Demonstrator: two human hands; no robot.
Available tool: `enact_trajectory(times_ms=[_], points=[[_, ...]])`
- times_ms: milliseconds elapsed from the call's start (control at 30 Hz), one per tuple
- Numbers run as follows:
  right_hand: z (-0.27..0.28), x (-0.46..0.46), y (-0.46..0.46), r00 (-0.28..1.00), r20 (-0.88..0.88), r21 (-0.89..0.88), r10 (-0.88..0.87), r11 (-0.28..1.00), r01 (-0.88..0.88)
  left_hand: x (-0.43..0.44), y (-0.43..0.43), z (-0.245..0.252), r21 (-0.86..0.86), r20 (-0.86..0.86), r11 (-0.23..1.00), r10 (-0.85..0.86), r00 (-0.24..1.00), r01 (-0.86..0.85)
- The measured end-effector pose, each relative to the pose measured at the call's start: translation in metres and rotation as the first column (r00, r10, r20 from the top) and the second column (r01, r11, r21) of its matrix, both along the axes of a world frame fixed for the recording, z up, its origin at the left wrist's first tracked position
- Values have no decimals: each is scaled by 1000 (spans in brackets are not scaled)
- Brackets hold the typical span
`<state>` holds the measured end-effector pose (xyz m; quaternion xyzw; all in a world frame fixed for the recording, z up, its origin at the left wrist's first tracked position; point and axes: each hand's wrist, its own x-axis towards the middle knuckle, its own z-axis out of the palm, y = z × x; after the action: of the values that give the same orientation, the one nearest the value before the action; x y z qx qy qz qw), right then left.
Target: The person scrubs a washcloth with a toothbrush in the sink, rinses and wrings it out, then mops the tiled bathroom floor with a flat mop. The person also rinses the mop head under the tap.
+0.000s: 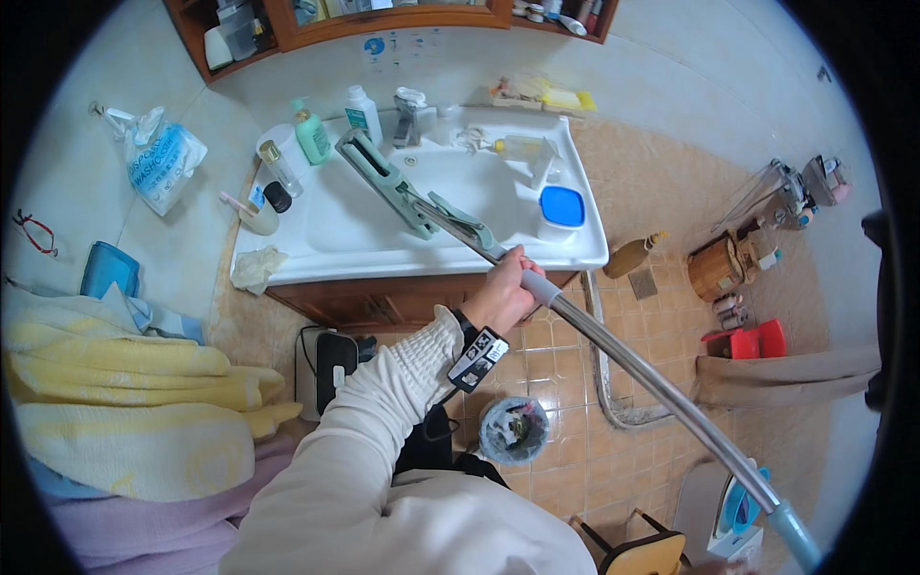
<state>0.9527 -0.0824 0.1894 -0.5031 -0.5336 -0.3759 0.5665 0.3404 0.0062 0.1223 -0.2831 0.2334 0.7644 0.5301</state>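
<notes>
My left hand [505, 287] is closed around the metal pole of a squeeze mop [625, 356], just by its grey plastic collar. The mop's green plastic head [388, 183] is over the white washbasin [460, 172], near the tap [408, 122]; whether it touches the basin is unclear. From there the pole slants down to the lower right, ending in a light blue grip [794, 535]. A sliver of skin at the bottom edge, beside the stool, seems to be my right hand [719, 568]; its fingers and any hold are hidden.
Bottles, a cup and a blue-lidded tub [562, 207] stand around the basin. Below are a lined waste bin [514, 430], a raised floor edge [600, 359] and a stool [643, 553]. Towels [136, 424] hang at left. A wooden bucket [711, 266] and red container [747, 339] are at right.
</notes>
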Motion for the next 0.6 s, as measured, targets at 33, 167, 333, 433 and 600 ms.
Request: enact_trajectory(times_ms=[33,167,333,433,600], points=[[-17,-44,22,993,-67,-1,100,995,-100,-7,2,9,0,17,1000,15,1000,-15],[-51,-270,72,632,-561,-337,535,550,-765,-35,6,41,24,51,1000,9,999,-11],[3,-488,88,-306,-856,179,417,-316,-932,-74,12,66,118,-3,992,33,999,-32],[41,-546,91,-423,-710,225,563,-388,-894,-88,13,71,159,21,987,7,1000,-10],[76,-581,100,-592,-618,380,517,-462,-801,-107,9,70,277,-4,954,-118,993,114]])
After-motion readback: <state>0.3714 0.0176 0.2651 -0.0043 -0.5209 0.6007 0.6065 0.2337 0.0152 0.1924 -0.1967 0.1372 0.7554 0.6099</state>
